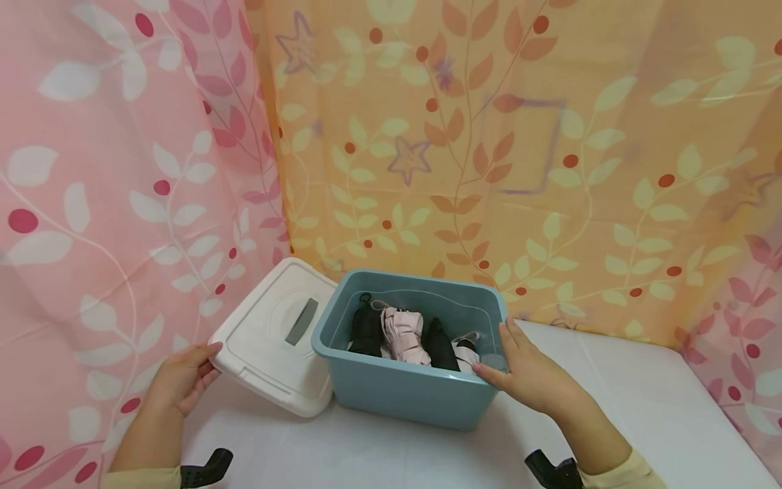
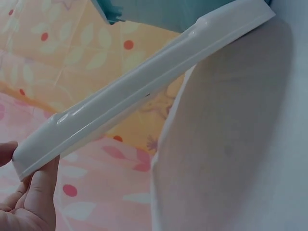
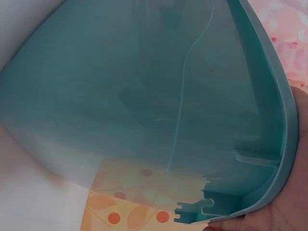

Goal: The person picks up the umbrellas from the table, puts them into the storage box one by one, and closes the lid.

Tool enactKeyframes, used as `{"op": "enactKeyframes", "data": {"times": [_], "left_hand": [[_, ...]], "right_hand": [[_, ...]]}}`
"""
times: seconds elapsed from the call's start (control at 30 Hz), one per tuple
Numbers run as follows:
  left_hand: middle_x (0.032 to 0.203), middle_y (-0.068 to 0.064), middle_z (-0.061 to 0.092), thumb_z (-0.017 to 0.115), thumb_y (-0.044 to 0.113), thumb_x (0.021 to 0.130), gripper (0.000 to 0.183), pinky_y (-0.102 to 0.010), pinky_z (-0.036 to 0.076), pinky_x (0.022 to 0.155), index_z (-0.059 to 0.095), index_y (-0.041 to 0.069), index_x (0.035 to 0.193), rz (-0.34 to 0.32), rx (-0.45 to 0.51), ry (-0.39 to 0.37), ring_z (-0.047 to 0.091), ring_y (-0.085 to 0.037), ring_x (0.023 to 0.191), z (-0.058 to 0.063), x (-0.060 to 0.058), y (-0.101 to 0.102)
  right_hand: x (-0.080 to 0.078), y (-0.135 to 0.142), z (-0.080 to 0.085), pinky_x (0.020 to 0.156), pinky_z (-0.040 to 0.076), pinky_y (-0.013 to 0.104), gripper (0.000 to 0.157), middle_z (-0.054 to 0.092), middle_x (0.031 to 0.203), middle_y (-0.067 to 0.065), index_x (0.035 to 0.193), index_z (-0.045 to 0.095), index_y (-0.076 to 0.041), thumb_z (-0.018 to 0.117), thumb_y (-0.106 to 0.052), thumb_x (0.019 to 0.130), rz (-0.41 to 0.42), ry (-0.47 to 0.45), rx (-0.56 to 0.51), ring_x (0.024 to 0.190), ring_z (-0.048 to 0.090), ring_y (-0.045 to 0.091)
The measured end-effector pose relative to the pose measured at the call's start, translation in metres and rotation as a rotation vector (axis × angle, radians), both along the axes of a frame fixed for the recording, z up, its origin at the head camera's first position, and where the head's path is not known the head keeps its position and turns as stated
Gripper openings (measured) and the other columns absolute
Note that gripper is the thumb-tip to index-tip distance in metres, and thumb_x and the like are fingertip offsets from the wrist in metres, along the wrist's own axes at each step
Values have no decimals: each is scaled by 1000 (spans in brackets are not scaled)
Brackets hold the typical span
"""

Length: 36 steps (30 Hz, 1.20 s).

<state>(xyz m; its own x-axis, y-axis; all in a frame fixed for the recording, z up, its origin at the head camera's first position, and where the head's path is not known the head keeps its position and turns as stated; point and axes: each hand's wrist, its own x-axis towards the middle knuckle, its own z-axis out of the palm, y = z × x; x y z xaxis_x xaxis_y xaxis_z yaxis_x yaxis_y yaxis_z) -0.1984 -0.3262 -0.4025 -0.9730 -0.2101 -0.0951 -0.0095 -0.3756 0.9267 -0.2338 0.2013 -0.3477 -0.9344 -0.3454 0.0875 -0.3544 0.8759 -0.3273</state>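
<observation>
In the head view my left hand (image 1: 183,377) pinches the left corner of a white lid (image 1: 269,360) with a grey handle. The lid is tilted, its right side against the blue storage bin (image 1: 403,394). In the left wrist view the thumb is on one face of the lid (image 2: 120,96) and fingers are under the other. My right hand (image 1: 531,370) rests on the bin's right rim, fingers extended along the side and thumb at the front edge. Inside the uncovered bin are a pink folded umbrella (image 1: 405,336), black folded umbrella-like bundles (image 1: 366,329) and a pale item (image 1: 466,354).
A white-covered table (image 1: 611,394) is under the bin. Behind it hangs an orange patterned curtain (image 1: 452,149), with a pink patterned curtain (image 1: 122,204) at the left. Black wrist-camera mounts (image 1: 208,468) show at both wrists.
</observation>
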Motion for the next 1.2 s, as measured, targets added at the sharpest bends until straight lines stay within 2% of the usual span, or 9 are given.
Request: {"op": "enactKeyframes", "data": {"times": [0.27,0.47,0.57,0.77,0.93,1.0,1.1,1.2], "left_hand": [[79,5,62,61,12,88,15,-22,52,67,69,16,76,46,-36,98,62,-7,71,8,-3,17],[77,6,63,66,15,84,14,-22,52,64,71,21,74,153,-32,92,63,-8,67,21,-1,26],[78,6,63,68,13,83,12,-22,52,64,72,21,76,181,-39,123,64,-9,67,29,2,28],[76,3,63,67,6,82,11,-23,52,61,73,16,80,209,-47,230,63,-10,62,42,9,29],[80,-1,66,65,-1,81,12,-24,52,62,73,7,84,204,10,355,65,-12,65,54,12,31],[82,-2,67,66,-2,81,11,-25,52,63,73,4,86,204,32,380,66,-13,67,59,13,33],[84,-4,68,65,-4,80,9,-25,53,62,71,0,86,202,60,418,66,-14,67,69,16,35],[84,-7,68,65,-6,79,12,-26,53,61,70,-3,90,230,82,483,67,-15,68,81,18,38]], "right_hand": [[1,1,-1,101,23,58,109,7,149,27,141,15,11,40,-75,78,2,11,-3,134,14,43],[0,2,-2,101,23,58,110,7,148,28,141,15,11,40,-75,78,1,9,-1,134,13,43],[0,1,-2,101,23,58,110,7,148,27,141,14,11,39,-76,78,2,2,4,134,13,43],[1,1,-1,101,23,58,109,7,149,27,141,14,11,40,-75,78,2,-6,1,134,13,43],[1,1,0,101,23,58,109,7,149,27,141,14,11,41,-74,78,6,-4,-2,134,14,43],[0,1,0,101,23,58,109,7,148,27,141,14,11,41,-74,78,7,-2,-6,134,14,43],[0,1,-1,101,23,58,110,6,148,28,141,14,11,42,-74,78,9,1,-11,134,14,43],[0,1,-1,101,23,58,110,6,148,28,141,14,11,42,-74,78,8,-2,-14,134,14,43]]}}
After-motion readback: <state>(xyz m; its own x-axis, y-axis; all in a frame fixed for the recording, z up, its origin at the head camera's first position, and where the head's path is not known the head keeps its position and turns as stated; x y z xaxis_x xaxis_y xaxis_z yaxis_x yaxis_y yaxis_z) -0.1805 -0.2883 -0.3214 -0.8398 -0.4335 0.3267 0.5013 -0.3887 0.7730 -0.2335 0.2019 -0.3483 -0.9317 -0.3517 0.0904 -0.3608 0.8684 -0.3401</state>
